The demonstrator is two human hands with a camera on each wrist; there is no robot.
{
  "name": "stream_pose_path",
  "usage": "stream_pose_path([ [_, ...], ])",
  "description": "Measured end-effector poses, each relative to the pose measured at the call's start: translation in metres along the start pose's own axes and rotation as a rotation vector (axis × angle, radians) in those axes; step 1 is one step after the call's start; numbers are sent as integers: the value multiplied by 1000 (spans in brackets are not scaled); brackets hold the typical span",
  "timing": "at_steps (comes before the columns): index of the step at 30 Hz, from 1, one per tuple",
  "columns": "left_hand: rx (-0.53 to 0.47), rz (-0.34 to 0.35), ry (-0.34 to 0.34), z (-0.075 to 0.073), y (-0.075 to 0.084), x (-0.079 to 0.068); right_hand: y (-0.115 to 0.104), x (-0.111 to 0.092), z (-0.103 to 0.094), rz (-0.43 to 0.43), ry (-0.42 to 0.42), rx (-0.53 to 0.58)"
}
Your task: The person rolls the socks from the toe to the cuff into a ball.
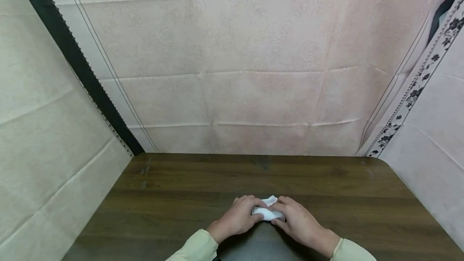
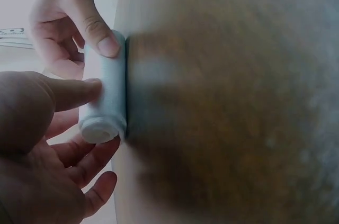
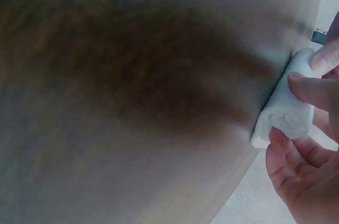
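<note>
A small roll of white cloth (image 1: pixel 267 214) lies on the brown wooden table (image 1: pixel 174 196), close in front of me. My left hand (image 1: pixel 240 216) grips its left end, thumb on the near side and fingers on the far side. At the other end my right hand (image 1: pixel 300 221) holds it the same way. The left wrist view shows the tight cylinder of the roll (image 2: pixel 108 94) with both thumbs pressing its side. Coiled layers show at the end of the roll (image 3: pixel 288 110) in the right wrist view, where right fingertips touch that end. A loose white flap sticks up beyond the hands.
Pale patterned cloth (image 1: pixel 232 59) hangs behind the table's far edge. Further pale cloth sheets stand along the left (image 1: pixel 54 152) and right sides, the right one with a black floral border (image 1: pixel 417 92). A dark shadow falls on the table below my hands.
</note>
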State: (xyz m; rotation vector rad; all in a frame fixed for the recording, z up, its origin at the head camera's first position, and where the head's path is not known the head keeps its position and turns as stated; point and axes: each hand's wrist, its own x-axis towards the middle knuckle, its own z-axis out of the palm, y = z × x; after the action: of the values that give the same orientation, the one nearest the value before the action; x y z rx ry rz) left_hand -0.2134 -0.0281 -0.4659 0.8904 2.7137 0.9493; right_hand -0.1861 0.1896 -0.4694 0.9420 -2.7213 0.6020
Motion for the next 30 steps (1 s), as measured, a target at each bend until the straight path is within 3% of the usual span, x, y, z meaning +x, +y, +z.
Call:
stream_pose_path([
  [4,-58,-9,28,1,-1,-1,0,1,-1,17,-36,31],
  [11,-57,39,85,1,2,-2,1,2,-5,30,-75,75],
  [22,-47,19,29,-3,0,-1,3,1,-8,6,-90,76],
  [30,-56,-6,-25,-5,-1,0,1,-2,-3,1,-93,-32],
])
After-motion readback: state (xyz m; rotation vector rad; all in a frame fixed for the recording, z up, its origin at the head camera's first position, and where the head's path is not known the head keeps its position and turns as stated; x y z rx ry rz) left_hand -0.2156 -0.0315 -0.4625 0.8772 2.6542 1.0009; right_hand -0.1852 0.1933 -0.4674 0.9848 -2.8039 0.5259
